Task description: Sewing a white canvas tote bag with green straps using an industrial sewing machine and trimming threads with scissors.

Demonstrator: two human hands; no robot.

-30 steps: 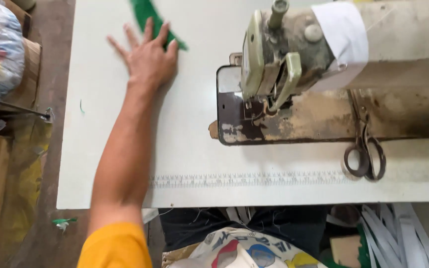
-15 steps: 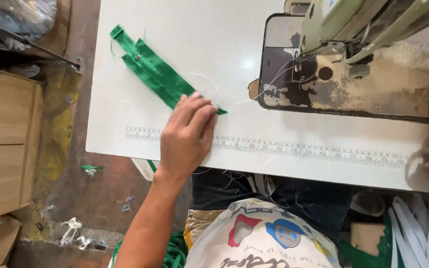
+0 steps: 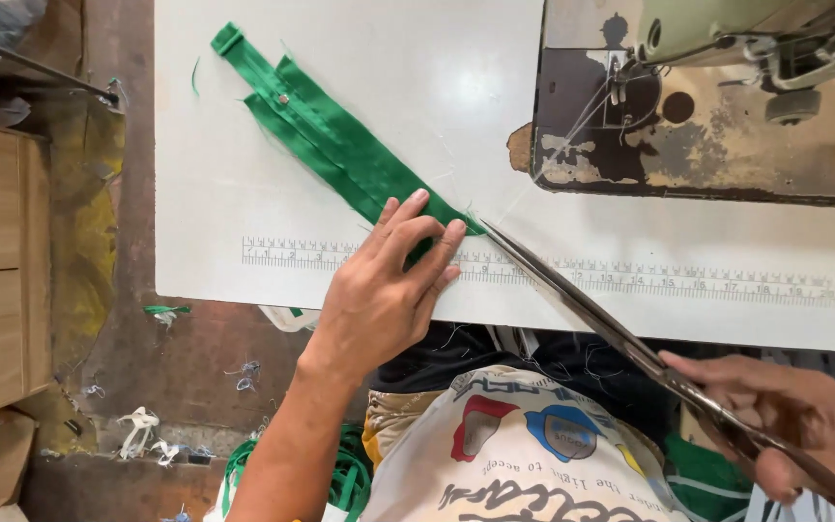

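Green fabric strip [image 3: 340, 155] — long, folded, with a small metal snap near its far end — lies slantwise across the white table [image 3: 437, 77], its near end pinned flat under the spread fingers of the left hand [image 3: 388, 290] just above the printed ruler strip [image 3: 630, 275]. Long metal scissors [image 3: 591, 309], gripped at the handles by the closed right hand [image 3: 785, 416], reach in with blades together, tips touching that pinned end — beyond stands the worn green sewing machine [image 3: 727, 87].
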